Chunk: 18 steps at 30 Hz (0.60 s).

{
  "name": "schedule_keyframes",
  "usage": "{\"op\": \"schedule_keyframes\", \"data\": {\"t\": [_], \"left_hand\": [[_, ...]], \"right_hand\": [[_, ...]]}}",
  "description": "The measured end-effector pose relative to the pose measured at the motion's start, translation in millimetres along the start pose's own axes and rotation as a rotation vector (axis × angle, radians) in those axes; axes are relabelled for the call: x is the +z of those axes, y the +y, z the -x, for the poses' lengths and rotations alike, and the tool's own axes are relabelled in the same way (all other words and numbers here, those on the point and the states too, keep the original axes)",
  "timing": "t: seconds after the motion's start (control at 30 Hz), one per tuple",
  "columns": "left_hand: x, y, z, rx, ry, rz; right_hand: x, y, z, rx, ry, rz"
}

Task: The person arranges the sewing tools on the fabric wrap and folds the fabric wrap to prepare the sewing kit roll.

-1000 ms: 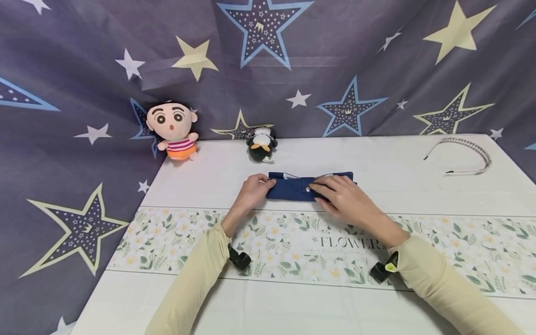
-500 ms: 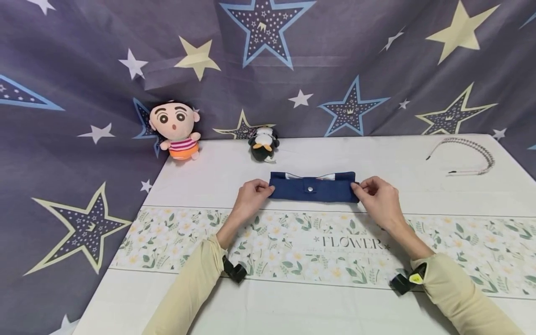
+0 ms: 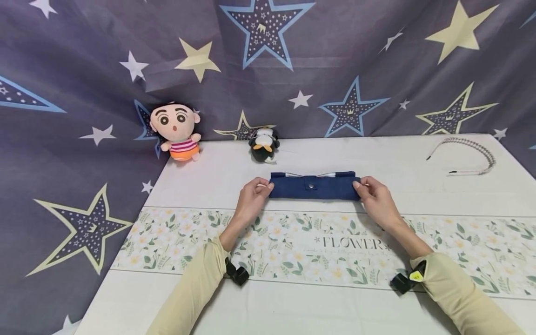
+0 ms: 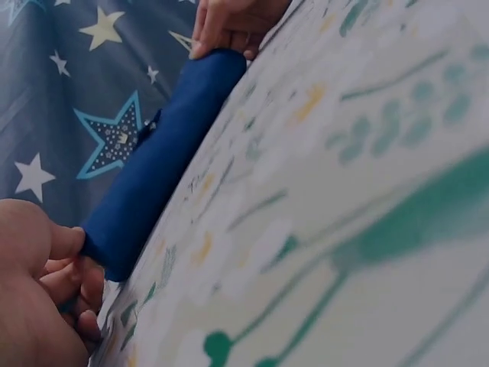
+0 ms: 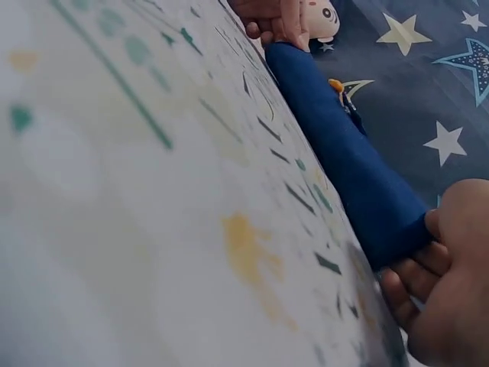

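A long, narrow navy-blue folded cloth (image 3: 293,190) with a snap button (image 3: 311,186) on a short tab lies crosswise at mid-table in the head view. Pale material shows along its far edge. My left hand (image 3: 252,197) pinches its left end between thumb and fingers. At the opposite end, my right hand (image 3: 378,201) pinches the corner the same way. Seen from the left wrist, the cloth (image 4: 164,164) looks thick and rounded, stretched between both hands. The right wrist view shows the near end of the cloth (image 5: 355,172) held by thumb and curled fingers.
A plush doll (image 3: 177,132) in a striped top sits at the back left. Beside it stands a small penguin plush (image 3: 264,145). A thin headband (image 3: 477,149) lies at the back right. A flower-printed band (image 3: 289,246) crosses the white table covering, with a starry curtain (image 3: 293,79) behind.
My right hand has moved from the snap button to the right end of the folded cloth and now pinches it. The left hand keeps its grip; the cloth's near edge has tilted slightly.
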<state>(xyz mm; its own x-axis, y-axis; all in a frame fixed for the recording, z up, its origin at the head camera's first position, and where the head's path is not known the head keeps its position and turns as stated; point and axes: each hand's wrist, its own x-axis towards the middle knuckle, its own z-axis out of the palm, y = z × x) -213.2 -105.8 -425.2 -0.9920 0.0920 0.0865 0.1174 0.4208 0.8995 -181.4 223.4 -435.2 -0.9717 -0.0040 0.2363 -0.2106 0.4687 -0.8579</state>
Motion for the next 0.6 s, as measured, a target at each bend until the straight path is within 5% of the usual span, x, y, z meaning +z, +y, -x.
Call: {"op": "schedule_keyframes", "data": {"t": [0.3,0.6], "left_hand": [[3.1,-1.0,-6.8,0.003,-0.038,-0.103],[2.5,-1.4,-10.5,0.039,0.022,0.015]], "right_hand": [[4.2,3.4,-3.5,-0.062,0.053,0.072],[0.1,3.4,-1.6,-0.014,0.004,-0.023]]}}
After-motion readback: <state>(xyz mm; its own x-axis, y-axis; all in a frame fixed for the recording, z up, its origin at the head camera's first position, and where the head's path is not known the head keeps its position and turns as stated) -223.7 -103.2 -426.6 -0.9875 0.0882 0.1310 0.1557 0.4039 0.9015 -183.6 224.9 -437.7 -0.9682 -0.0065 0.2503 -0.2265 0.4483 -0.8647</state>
